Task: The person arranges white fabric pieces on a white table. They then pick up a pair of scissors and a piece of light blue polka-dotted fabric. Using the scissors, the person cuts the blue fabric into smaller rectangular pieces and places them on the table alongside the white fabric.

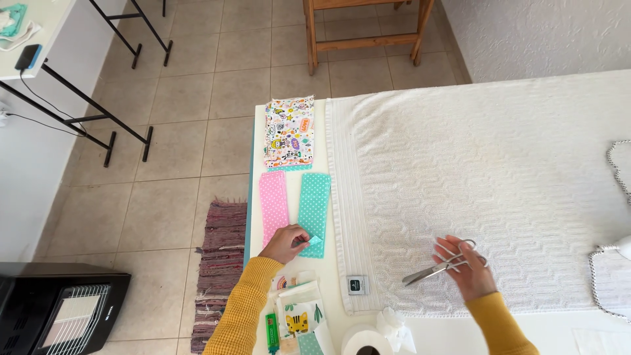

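My left hand (284, 243) pinches the near corner of a teal polka-dot fabric strip (314, 207) that lies flat on the white table (256, 217). A pink polka-dot strip (274, 204) lies just left of it. Beyond both sits a folded piece of colourful cartoon-print fabric (289, 131). My right hand (468, 268) holds metal scissors (437, 268) by the handles, blades pointing left, over a white textured towel (486, 177). Both arms wear mustard-yellow sleeves.
Near the table's front edge are small printed fabric pieces with a tiger patch (298, 322), a green tube (271, 332), a white tape roll (363, 340) and a small dark tag (357, 284). A striped rug (220, 263), black heater (62, 309) and wooden chair legs (361, 33) stand on the tiled floor.
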